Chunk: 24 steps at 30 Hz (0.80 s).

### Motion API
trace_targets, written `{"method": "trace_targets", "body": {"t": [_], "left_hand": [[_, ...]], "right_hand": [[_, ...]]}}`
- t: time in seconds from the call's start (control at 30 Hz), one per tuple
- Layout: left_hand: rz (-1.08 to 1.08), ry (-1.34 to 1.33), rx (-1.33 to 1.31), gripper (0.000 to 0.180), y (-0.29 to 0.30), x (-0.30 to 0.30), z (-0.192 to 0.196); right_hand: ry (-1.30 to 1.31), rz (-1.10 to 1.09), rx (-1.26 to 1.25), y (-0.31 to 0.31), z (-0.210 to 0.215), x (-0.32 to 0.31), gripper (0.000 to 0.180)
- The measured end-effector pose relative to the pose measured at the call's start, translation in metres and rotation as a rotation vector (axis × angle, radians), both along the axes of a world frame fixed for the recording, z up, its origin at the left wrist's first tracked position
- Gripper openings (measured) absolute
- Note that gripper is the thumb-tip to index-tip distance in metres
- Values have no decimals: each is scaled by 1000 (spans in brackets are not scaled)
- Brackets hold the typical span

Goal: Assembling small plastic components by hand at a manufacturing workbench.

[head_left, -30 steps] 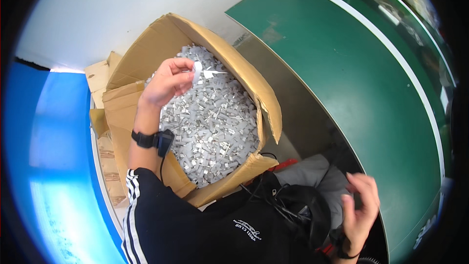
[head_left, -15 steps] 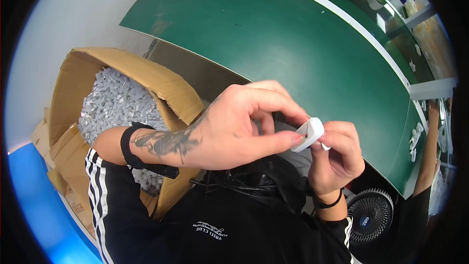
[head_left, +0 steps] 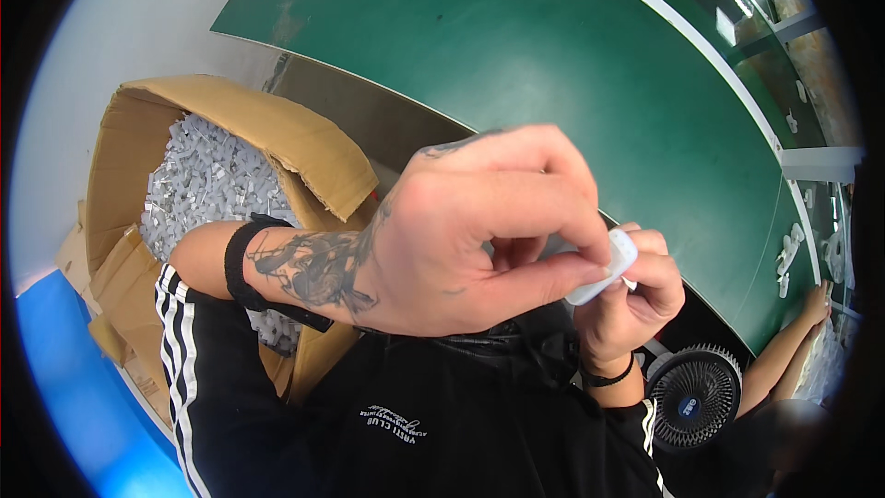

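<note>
A small white plastic piece (head_left: 624,252) with a rounded end is held up in front of my body, over the table's near edge. My right hand (head_left: 636,300) pinches it from the right between thumb and fingers. From the left, my left hand (head_left: 498,231) comes up against it, thumb and index finger closed together at its near face. Whatever lies between those left fingertips is hidden. Part of the white piece is covered by my left thumb and fingers.
A cardboard box (head_left: 120,157) at the left holds many small whitish plastic parts (head_left: 217,175). The green table (head_left: 442,46) stretches ahead; white pieces (head_left: 789,249) lie at its right. A black fan (head_left: 696,397) stands low right. Another person's arm (head_left: 784,350) reaches in there.
Both hands stay at the white piece, which has shifted slightly right and down. My left fingers have closed further over it. The other person's arm at the right has moved lower.
</note>
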State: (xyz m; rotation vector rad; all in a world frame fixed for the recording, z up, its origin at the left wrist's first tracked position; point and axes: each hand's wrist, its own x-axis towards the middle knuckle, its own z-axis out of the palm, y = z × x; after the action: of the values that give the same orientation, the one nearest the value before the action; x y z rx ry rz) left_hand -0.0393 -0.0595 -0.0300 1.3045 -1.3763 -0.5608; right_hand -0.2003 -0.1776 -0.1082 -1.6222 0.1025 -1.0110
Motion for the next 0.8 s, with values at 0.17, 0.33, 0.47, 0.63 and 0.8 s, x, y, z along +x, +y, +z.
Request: {"method": "trace_targets", "body": {"t": [0.17,0.33,0.47,0.63,0.8], "left_hand": [[68,150,113,33,-6,-11,-10],[78,86,-16,21,-10,-18,-17],[25,37,-23,30,-12,-11,-13],[-58,79,-34,26,-15,-14,-15],[1,39,-98,25,-17,-24,-19]], "right_hand": [[-77,-33,83,5,-5,0,16],[-31,22,290,8,-6,-4,12],[34,-6,309,9,-7,-3,13],[-52,53,298,8,-7,-1,20],[-111,89,260,10,-4,-1,29]]}}
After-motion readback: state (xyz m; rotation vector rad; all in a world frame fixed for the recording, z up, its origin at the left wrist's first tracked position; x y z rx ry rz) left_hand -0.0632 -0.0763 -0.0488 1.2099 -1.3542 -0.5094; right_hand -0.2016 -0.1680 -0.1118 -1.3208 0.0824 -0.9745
